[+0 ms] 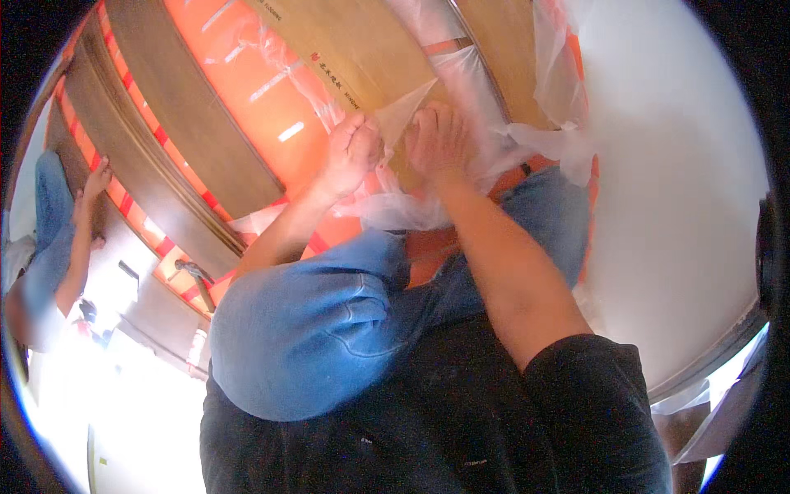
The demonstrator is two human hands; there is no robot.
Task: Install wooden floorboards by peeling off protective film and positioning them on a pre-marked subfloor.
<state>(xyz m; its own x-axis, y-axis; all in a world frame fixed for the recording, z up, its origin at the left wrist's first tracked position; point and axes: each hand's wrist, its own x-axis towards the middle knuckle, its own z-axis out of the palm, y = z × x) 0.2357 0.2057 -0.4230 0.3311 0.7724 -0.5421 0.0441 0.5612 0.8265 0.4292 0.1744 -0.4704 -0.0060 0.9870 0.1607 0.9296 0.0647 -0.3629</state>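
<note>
Clear plastic film (401, 115) is drawn up into a peak between my two hands, over the near end of a long brown cardboard-wrapped pack (354, 49). My left hand (355, 148) is closed in a fist on the film at the pack's left edge. Just to its right, my right hand (438, 142) has its fingers curled over the pack's end and closed on the film; its fingertips are partly blurred. Loose crumpled film (403, 212) hangs below the hands, near my bent knees.
Brown floor planks (193, 99) lie on orange underlay (239, 74) at the left. A hammer (196, 280) rests near the underlay's edge. Another person's hand (97, 177) touches planks at far left. A second film-wrapped pack (510, 58) lies right, beside a white wall (666, 181).
</note>
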